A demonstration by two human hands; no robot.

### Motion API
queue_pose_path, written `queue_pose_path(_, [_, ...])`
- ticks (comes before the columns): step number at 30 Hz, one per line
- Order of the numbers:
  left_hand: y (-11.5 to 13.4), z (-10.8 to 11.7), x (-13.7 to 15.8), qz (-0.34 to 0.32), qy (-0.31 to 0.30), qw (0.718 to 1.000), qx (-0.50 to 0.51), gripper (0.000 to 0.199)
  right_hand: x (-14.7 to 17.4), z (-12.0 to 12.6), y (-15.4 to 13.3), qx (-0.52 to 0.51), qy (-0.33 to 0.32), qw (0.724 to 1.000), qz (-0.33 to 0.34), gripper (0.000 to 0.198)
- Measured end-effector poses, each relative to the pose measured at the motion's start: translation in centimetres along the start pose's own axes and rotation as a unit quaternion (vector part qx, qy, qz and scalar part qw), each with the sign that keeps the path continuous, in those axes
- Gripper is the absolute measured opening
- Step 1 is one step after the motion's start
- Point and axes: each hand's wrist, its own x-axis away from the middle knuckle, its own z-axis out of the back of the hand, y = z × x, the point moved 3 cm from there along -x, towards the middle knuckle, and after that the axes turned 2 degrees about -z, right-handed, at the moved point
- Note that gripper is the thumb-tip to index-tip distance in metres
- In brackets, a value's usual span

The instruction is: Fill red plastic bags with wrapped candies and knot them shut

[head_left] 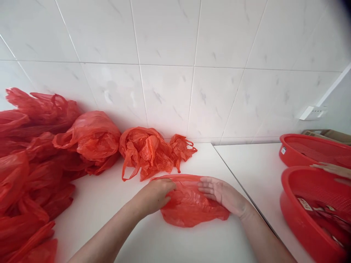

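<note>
A red plastic bag (192, 208) lies spread on the white table in front of me, crumpled and thin. My left hand (157, 193) is at the bag's left side, its fingers curled on the plastic and closed on it. At the right side rests my right hand (223, 193), fingers stretched out nearly flat against the bag, palm partly showing. Just behind are a bundle of crumpled red bags (146, 149) and a smaller crumpled red bag (182, 148).
A large heap of red plastic bags (33, 175) covers the left. At right stand two red plastic baskets (290, 197), the nearer holding dark items with labels. Another person's hand (333, 168) reaches over them. A tiled wall (170, 98) with a socket (312, 112) rises behind.
</note>
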Motion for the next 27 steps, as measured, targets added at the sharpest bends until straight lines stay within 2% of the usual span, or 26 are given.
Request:
queue_pose_path(2, [0.4, -0.5, 0.2, -0.044, -0.039, 0.997, -0.056, 0.007, -0.4, 0.6, 0.3, -0.052, 0.069, 0.996, 0.01, 0.041])
queue_pose_path(3, [0.5, -0.7, 0.3, -0.078, -0.038, 0.99, -0.112, 0.009, -0.5, 0.9, 0.4, -0.072, 0.102, 0.992, 0.02, 0.037])
queue_pose_path(6, [0.1, -0.6, 0.6, -0.152, 0.041, 0.942, -0.298, 0.027, -1.0, 1.1, 0.6, -0.153, 0.143, 0.977, 0.039, 0.027])
queue_pose_path(7, [-0.4, -0.6, 0.7, -0.143, 0.065, 0.933, -0.324, 0.032, -1.1, 1.2, 0.7, -0.191, 0.142, 0.97, 0.042, 0.024])
queue_pose_path(8, [-1.1, -0.5, 0.7, -0.11, 0.083, 0.939, -0.315, 0.036, -1.2, 1.2, 0.8, -0.23, 0.14, 0.962, 0.044, 0.021])
queue_pose_path(10, [-2.5, -0.4, 0.8, -0.019, 0.105, 0.966, -0.237, 0.041, -1.2, 1.5, 0.9, -0.292, 0.14, 0.945, 0.047, 0.014])
queue_pose_path(12, [-3.7, -0.5, 0.9, 0.068, 0.125, 0.979, -0.145, 0.04, -1.1, 2.2, 0.9, -0.325, 0.147, 0.933, 0.05, 0.011])
queue_pose_path(14, [-4.4, -0.9, 1.0, 0.124, 0.127, 0.981, -0.076, 0.038, -0.9, 2.9, 0.7, -0.343, 0.158, 0.924, 0.059, 0.012])
queue_pose_path(16, [-4.6, -1.3, 1.1, 0.149, 0.116, 0.982, -0.023, 0.041, -0.6, 3.2, 0.2, -0.341, 0.174, 0.921, 0.077, 0.017])
queue_pose_path(18, [-4.6, -1.5, 1.3, 0.155, 0.11, 0.982, -0.001, 0.049, 0.0, 2.7, -0.7, -0.299, 0.191, 0.93, 0.096, 0.022])
queue_pose_path(20, [-4.6, -1.5, 1.6, 0.148, 0.114, 0.982, -0.027, 0.056, 1.1, 1.0, -1.9, -0.208, 0.205, 0.949, 0.119, 0.024])
queue_pose_path(22, [-4.7, -1.5, 1.8, 0.137, 0.112, 0.981, -0.075, 0.061, 3.1, -1.4, -3.5, -0.056, 0.218, 0.964, 0.143, 0.025])
queue_pose_path(23, [-4.8, -1.5, 1.9, 0.131, 0.104, 0.981, -0.095, 0.062, 4.4, -2.7, -4.4, 0.046, 0.225, 0.961, 0.154, 0.025])
queue_pose_path(24, [-5.0, -1.5, 1.9, 0.126, 0.093, 0.982, -0.109, 0.063, 6.0, -3.9, -5.3, 0.158, 0.24, 0.945, 0.158, 0.023])
queue_pose_path(25, [-5.2, -1.6, 1.9, 0.123, 0.083, 0.982, -0.119, 0.063, 7.7, -4.7, -6.3, 0.258, 0.264, 0.915, 0.163, 0.022])
queue_pose_path(27, [-5.7, -1.6, 1.8, 0.12, 0.068, 0.982, -0.127, 0.063, 11.6, -5.1, -8.5, 0.409, 0.33, 0.831, 0.182, 0.019])
